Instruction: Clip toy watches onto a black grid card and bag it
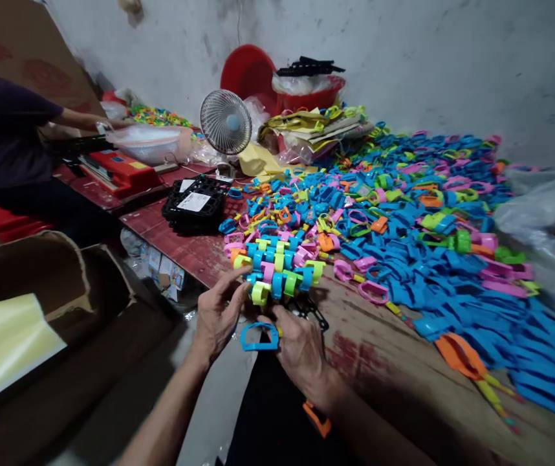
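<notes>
A block of rows of small plastic pieces, in blue, yellow-green, pink and green, lies before me at the table's front edge. Part of a black openwork frame shows beside it. My left hand has its thumb and fingers on the left edge of the block, gripping it there. Just below the block, my right hand is closed on a blue plastic loop with a yellow end. What its hidden fingers touch beneath the block cannot be seen. An orange loop hangs near my right wrist.
A large heap of blue, pink, green and orange loops covers the table's right side. Black openwork trays with a label are stacked left of it, near a fan. A co-worker sits by a red device. Cardboard boxes stand left.
</notes>
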`<control>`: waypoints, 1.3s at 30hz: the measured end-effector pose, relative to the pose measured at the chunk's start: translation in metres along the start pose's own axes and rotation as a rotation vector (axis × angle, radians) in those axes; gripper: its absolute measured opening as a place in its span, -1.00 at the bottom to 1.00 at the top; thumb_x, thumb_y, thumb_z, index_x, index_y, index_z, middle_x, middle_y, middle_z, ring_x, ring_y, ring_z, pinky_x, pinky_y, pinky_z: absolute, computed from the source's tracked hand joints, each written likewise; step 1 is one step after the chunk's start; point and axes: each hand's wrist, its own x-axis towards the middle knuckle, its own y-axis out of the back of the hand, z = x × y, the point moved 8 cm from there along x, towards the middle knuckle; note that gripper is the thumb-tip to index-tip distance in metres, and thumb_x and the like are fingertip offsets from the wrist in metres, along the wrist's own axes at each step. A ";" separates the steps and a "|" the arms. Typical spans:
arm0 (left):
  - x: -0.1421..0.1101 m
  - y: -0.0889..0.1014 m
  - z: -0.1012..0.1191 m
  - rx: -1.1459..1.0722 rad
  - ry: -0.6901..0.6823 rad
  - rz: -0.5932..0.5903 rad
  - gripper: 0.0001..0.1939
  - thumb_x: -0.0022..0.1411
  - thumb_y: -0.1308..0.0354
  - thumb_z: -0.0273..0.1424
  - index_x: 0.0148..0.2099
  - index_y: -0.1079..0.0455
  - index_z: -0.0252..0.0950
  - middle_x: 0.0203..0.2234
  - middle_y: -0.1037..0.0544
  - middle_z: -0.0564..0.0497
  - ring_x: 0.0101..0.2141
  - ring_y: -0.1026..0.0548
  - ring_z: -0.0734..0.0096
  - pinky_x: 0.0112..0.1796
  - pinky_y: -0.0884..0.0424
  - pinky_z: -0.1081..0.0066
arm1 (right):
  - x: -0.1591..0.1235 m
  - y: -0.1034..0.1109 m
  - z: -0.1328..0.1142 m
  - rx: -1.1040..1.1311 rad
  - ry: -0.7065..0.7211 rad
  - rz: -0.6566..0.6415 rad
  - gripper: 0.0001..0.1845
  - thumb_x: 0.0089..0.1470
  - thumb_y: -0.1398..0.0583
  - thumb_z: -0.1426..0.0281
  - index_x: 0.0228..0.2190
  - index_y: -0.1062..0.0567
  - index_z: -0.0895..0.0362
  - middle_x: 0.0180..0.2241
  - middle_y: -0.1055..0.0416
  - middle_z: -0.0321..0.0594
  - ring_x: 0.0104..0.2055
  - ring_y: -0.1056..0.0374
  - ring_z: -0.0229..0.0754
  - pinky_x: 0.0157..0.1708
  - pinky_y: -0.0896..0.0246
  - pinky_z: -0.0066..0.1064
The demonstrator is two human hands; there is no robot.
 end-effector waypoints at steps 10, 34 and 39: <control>-0.084 -0.017 -0.003 0.310 0.044 -0.095 -0.87 0.27 -0.14 -0.33 -0.22 -0.46 -0.24 -0.41 -0.55 0.02 -0.38 -0.50 0.38 -0.31 -0.43 0.42 | -0.061 0.109 0.148 -0.312 -0.548 -0.005 -0.66 0.17 -0.04 0.14 -0.23 -0.46 0.10 -0.44 -0.49 -0.12 -0.47 -0.40 -0.04 -0.52 -0.15 -0.34; -0.031 -0.081 -0.018 0.817 -0.022 -0.068 -0.82 0.31 -0.07 -0.32 -0.22 -0.43 -0.30 -0.25 -0.55 -0.18 -0.15 -0.44 -0.03 -0.10 -0.21 0.05 | -0.073 0.109 0.178 -0.485 -0.328 0.013 -0.70 0.26 -0.04 0.35 -0.16 -0.51 0.21 -0.27 -0.45 0.04 -0.24 -0.38 0.01 -0.33 -0.19 -0.29; -0.026 -0.085 -0.029 0.760 -0.002 -0.153 -0.76 0.31 -0.11 -0.21 -0.31 -0.42 -0.26 -0.34 -0.50 -0.07 -0.19 -0.41 0.10 -0.08 -0.17 0.15 | -0.071 0.105 0.187 -0.509 -0.389 -0.102 -0.66 0.23 -0.05 0.36 -0.09 -0.53 0.21 -0.25 -0.42 0.05 -0.28 -0.36 0.00 -0.39 -0.15 -0.30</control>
